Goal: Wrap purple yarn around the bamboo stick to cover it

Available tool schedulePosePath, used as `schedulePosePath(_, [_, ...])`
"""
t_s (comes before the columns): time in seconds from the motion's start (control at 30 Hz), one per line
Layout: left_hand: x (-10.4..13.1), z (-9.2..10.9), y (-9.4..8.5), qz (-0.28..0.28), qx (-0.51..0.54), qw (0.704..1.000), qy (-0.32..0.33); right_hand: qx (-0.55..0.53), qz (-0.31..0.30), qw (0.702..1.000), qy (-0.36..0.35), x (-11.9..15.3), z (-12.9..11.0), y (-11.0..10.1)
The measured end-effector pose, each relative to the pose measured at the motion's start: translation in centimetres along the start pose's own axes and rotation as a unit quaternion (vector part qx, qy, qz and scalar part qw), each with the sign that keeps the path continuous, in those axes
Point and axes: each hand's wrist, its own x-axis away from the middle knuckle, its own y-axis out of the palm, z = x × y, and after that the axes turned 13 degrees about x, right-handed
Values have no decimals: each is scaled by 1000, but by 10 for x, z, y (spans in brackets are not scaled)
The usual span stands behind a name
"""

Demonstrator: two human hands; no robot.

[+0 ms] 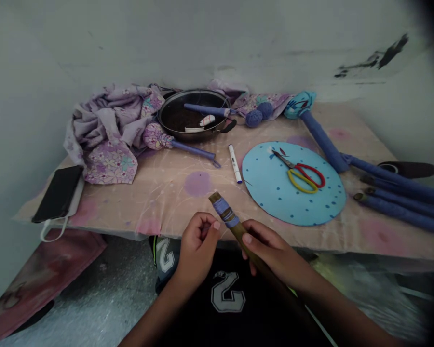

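A brown stick [239,233] slants up from my lap over the table's front edge. My right hand [271,246] is wrapped round it below its upper end. Blue yarn [222,206] is wound in bands near that end, with some brown showing between the bands. Just left of the bands, my left hand [198,248] is closed in a pinch; a short bit of yarn appears to run to its thumb. Beyond the hands lie a blue dotted fabric disc [275,197], scissors [302,178] with red and yellow handles on it, and a white marker [235,164].
A black pan [173,135] stands at the back, near two blue yarn balls [253,118]. Floral cloth [110,140] is heaped on the left behind a dark phone-like case [58,193]. Several blue-wrapped sticks [401,209] lie at the right. A cloth-headed stick [193,148] rests mid-table.
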Motion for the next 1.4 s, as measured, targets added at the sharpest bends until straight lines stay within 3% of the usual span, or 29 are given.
schedulePosePath(0.07, [-4, -2, -5, -29, 15, 999, -5, 4, -17, 1000, -2, 1, -1, -2])
schedulePosePath(0.13, [-8, -9, -10, -100, 67, 992, -48, -19, -45, 999, -10, 2, -2, -4])
schedulePosePath(0.23, [-13, -23, -17, -198, 203, 948, -143, -85, -80, 993, -22, 2, -1, -5])
schedulePosePath(0.3, [-17, -29, -21, -231, 245, 925, -175, -109, -108, 988, -29, 1, 0, -5])
schedulePosePath(0.4, [-23, -30, -24, -263, 245, 916, -179, -92, -156, 983, -37, -3, 2, -7])
schedulePosePath(0.53, [-27, -23, -22, -296, 213, 921, -134, -133, -168, 976, -34, -11, 6, -7])
schedulePosePath(0.73, [-28, -26, -20, -268, 190, 939, -105, -229, -142, 963, -2, -20, 11, 3])
schedulePosePath(0.97, [-39, -24, -17, -209, 117, 971, -2, -241, -131, 961, -26, -33, 18, 3])
schedulePosePath(1.07, [-42, -25, -17, -208, 107, 972, -15, -249, -131, 960, -5, -39, 21, 4])
schedulePosePath(1.2, [-41, -29, -17, -193, 118, 973, -51, -200, -63, 977, 19, -41, 24, 9])
schedulePosePath(1.3, [-38, -32, -16, -129, 101, 986, -20, -122, 19, 992, -35, -37, 23, 10])
schedulePosePath(1.4, [-35, -35, -17, -133, 136, 981, -48, -81, 44, 994, -64, -33, 20, 10])
